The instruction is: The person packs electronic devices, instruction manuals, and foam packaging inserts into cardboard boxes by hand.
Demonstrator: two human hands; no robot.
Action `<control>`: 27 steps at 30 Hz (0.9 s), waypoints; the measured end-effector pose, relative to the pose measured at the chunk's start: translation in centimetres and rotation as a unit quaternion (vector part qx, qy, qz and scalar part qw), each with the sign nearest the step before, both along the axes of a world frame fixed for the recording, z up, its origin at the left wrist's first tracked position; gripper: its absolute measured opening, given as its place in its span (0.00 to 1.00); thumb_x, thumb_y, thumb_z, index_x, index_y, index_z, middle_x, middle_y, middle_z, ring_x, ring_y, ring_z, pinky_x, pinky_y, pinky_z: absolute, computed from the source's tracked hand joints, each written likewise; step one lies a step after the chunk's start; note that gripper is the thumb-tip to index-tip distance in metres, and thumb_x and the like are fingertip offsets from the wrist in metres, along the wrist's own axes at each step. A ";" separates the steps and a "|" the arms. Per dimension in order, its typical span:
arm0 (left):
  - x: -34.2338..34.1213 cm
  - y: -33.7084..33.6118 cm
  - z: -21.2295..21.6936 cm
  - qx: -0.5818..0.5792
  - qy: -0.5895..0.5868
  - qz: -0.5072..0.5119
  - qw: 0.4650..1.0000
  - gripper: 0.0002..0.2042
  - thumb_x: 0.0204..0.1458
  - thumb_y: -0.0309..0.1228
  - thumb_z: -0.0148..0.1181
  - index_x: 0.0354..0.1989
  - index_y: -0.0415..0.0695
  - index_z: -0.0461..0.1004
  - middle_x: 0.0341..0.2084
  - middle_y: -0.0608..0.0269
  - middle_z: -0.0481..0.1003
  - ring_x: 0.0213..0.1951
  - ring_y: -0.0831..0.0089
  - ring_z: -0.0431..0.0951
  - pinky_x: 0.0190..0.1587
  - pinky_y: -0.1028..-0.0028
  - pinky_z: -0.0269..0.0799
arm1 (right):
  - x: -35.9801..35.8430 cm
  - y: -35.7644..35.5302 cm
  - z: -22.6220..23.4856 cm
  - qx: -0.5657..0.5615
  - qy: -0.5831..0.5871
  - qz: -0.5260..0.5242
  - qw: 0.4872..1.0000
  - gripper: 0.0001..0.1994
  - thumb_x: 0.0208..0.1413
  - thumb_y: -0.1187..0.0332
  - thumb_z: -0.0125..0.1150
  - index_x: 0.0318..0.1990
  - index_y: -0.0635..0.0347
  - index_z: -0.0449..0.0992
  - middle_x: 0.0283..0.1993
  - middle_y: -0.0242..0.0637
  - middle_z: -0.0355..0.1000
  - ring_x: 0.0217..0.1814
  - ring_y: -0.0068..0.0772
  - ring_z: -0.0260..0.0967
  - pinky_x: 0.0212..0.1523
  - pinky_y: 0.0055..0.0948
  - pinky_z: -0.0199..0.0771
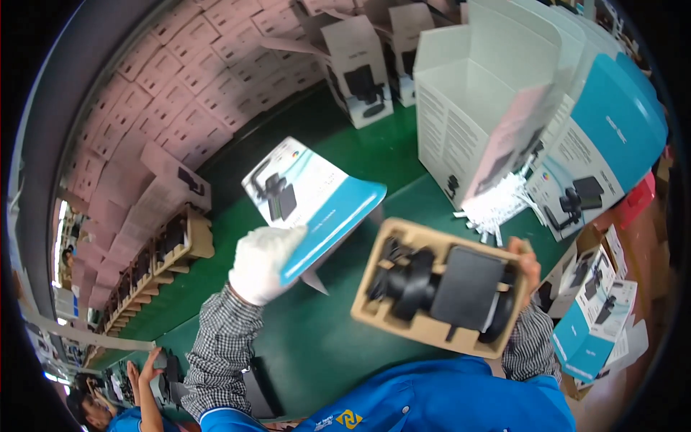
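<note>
My left hand [263, 266], in a white glove, is closed on a white and blue carton [306, 191] with a device pictured on its front. The carton is tilted, and a flap hangs from its lower edge. My bare right hand [527, 265] grips the right end of a brown moulded pulp tray [414, 326]. In that tray lie a flat dark grey panel [469, 286], a black round-bodied device [415, 281] and some black cable or small parts at the left end. Carton and tray are held apart above the green table [317, 335].
Tall open cartons [450, 115] stand at the back right beside a pile of white strips [497, 209]. More trays [173, 248] line the left, below stacked boxes [187, 79]. Cartons [594, 324] fill a container at the right. A co-worker [129, 403] sits at lower left.
</note>
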State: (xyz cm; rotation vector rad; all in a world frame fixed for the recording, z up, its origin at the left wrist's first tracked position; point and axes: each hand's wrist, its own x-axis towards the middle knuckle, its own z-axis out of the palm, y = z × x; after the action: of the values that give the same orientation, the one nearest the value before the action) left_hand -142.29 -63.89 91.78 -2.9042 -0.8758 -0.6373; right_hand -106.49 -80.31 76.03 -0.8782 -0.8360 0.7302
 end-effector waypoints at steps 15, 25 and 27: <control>12.8 -14.2 -11.7 -0.495 -0.372 0.125 0.776 0.26 0.56 0.38 0.45 0.59 0.34 0.51 0.57 0.53 0.57 0.58 0.66 0.58 0.60 0.69 0.51 | 5.1 -13.8 -2.1 -0.034 0.129 -0.032 0.991 0.14 0.41 0.56 0.50 0.22 0.55 0.56 0.20 0.36 0.63 0.19 0.24 0.53 0.22 0.18 0.55; 13.3 -14.9 -8.7 -0.496 -0.352 0.088 0.789 0.31 0.54 0.49 0.45 0.58 0.36 0.52 0.55 0.47 0.58 0.55 0.59 0.61 0.58 0.65 0.54 | 1.5 -10.3 -3.4 -0.168 0.117 -0.113 0.972 0.15 0.44 0.54 0.47 0.26 0.57 0.63 0.29 0.31 0.56 0.31 0.23 0.51 0.33 0.19 0.52; 13.0 -14.4 -9.3 -0.482 -0.344 0.096 0.800 0.32 0.54 0.51 0.43 0.58 0.36 0.52 0.55 0.46 0.58 0.55 0.59 0.61 0.58 0.65 0.54 | 0.4 -8.8 -4.2 -0.160 0.127 -0.114 0.972 0.14 0.44 0.55 0.47 0.26 0.57 0.63 0.29 0.32 0.57 0.31 0.24 0.52 0.33 0.19 0.53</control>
State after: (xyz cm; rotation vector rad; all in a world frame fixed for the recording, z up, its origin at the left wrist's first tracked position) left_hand -129.33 -78.28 82.48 -3.2485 -2.0746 -1.7110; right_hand -106.04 -89.08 71.80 -1.1201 -0.3866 0.7662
